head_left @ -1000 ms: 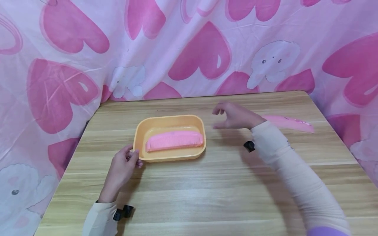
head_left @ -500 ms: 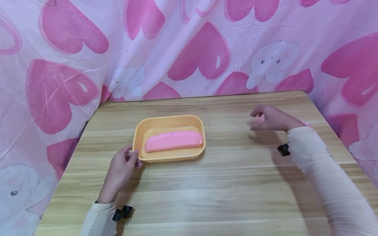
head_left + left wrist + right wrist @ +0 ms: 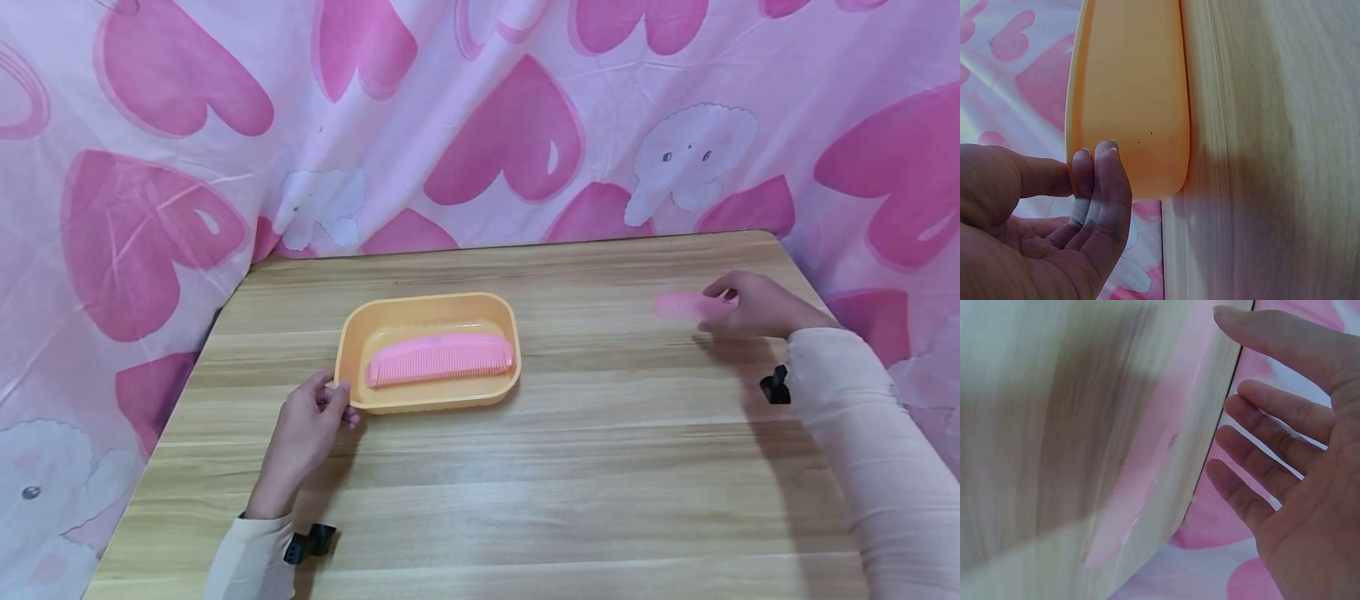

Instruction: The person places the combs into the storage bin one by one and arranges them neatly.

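A yellow-orange plastic tray point(image 3: 427, 407) stands left of the table's middle, with a pink comb point(image 3: 442, 360) lying in it. My left hand point(image 3: 309, 437) pinches the tray's near left corner, thumb at the rim; in the left wrist view its fingers lie against the tray's outer wall point(image 3: 1135, 94). On the right part of the table lies a second pink comb point(image 3: 675, 305), printed along its back. My right hand point(image 3: 757, 310) is over that comb and hides its right end. In the right wrist view the thumb and fingers point(image 3: 1250, 500) are spread beside the comb point(image 3: 1154, 437), holding nothing.
The wood-grain table point(image 3: 525, 500) runs up to a pink heart-patterned cloth point(image 3: 502, 125) behind it and at both sides. Small black camera mounts point(image 3: 776, 386) sit on both wrists. The right forearm reaches across the table's right side.
My right hand has moved from beside the tray rightward to the second comb, uncovering its left end. My left hand stays at the tray's corner; the tray and its comb have not moved.
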